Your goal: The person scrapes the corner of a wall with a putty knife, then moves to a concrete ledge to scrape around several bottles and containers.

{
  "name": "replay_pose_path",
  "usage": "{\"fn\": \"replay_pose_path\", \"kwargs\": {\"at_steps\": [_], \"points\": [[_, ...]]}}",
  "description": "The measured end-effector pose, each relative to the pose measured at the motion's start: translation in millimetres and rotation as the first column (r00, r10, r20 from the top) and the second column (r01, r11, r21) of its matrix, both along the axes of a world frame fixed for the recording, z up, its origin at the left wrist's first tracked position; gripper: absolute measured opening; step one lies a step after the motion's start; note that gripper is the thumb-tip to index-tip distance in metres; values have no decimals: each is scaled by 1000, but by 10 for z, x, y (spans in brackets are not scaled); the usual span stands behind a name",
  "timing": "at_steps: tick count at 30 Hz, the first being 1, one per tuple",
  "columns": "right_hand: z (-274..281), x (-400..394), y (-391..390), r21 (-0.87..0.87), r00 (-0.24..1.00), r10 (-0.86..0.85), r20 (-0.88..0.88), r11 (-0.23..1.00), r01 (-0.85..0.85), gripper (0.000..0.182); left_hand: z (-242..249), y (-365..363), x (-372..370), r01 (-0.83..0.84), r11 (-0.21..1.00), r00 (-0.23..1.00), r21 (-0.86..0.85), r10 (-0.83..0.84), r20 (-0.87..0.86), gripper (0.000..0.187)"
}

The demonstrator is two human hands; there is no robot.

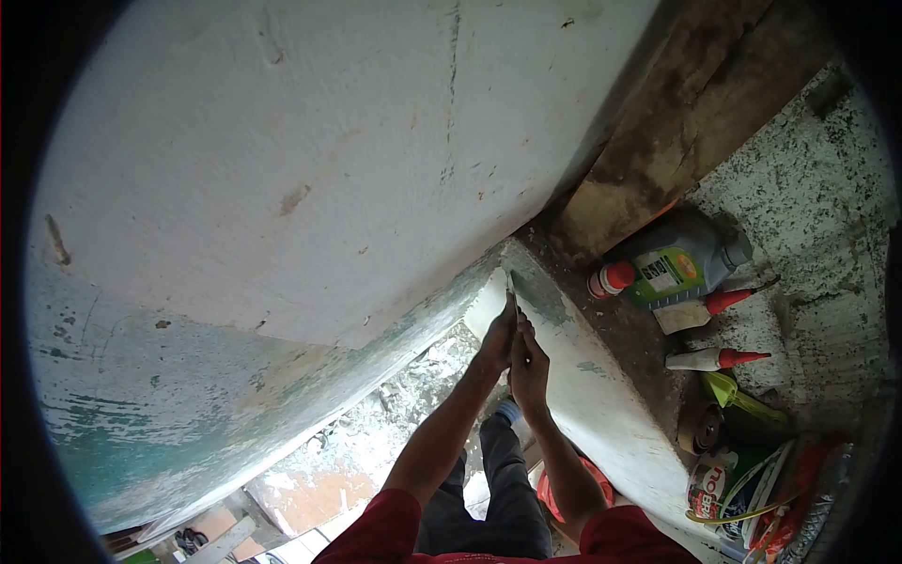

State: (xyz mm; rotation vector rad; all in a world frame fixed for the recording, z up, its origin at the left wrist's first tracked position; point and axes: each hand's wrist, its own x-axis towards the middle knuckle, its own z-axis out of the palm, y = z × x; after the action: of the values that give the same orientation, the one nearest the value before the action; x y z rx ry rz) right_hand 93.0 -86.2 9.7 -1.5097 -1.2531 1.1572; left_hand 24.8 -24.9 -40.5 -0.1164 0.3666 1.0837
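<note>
Close together in the middle of the view, my hands meet at the wall corner. My left hand (499,340) is closed, and a thin narrow blade like a scraper's (510,284) sticks up beyond its fingers. The blade is against or very near the top of the white corner (490,293). Just below and to the right, my right hand (530,368) has its fingers curled, pressed to the left hand and apparently around the same scraper's handle. The handle itself is hidden by the fingers.
A stained ledge (639,352) at right carries a grey plastic bottle (691,249), a red-capped container (613,279), red-nozzled tubes (700,359), a tape roll (699,428) and a tub (719,489). A scuffed wall (235,188) fills the left. Something red (575,489) stands below.
</note>
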Motion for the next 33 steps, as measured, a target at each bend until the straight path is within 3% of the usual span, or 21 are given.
{"fn": "replay_pose_path", "kwargs": {"at_steps": [2,4,9,13,14,18,21,24,27,31,32,33], "points": [[71,-16,-11,-101,1000,5,-20,995,-7,27,-32,-22,-11,32,999,997,-4,-32,-64,41],[48,25,-87,-96,1000,-11,-11,995,10,27,1,-104,72,45,997,993,-62,-51,-107,42],[64,61,-80,-42,1000,-7,-14,999,7,29,110,-68,64,37,999,994,-16,-39,-103,38],[65,9,-71,-45,999,-26,-42,999,24,29,143,-59,10,65,996,997,-57,-67,-35,37],[52,3,-96,-30,998,-43,-47,999,42,28,179,-113,70,54,996,981,-71,-66,-182,37],[69,12,-75,-7,999,-31,-31,1000,31,27,172,-52,36,68,998,993,-7,-68,-99,44],[134,-40,-36,-25,1000,-6,-19,1000,5,30,167,-28,-38,52,999,982,-11,-54,-180,44],[39,64,-201,83,999,-38,38,996,35,31,103,-224,152,95,990,992,-101,-103,-77,44],[-179,192,-132,156,997,7,76,988,-19,31,-18,-143,197,24,998,990,-65,-33,-136,44],[-115,49,121,142,997,55,56,988,-63,31,-119,44,-68,69,986,990,153,-87,115,41],[-241,98,25,178,994,26,105,983,-44,31,-139,-16,-12,83,994,992,68,-88,85,41],[-112,84,-34,97,999,12,30,995,-15,30,-106,-73,63,90,996,995,-16,-89,54,41]]}}
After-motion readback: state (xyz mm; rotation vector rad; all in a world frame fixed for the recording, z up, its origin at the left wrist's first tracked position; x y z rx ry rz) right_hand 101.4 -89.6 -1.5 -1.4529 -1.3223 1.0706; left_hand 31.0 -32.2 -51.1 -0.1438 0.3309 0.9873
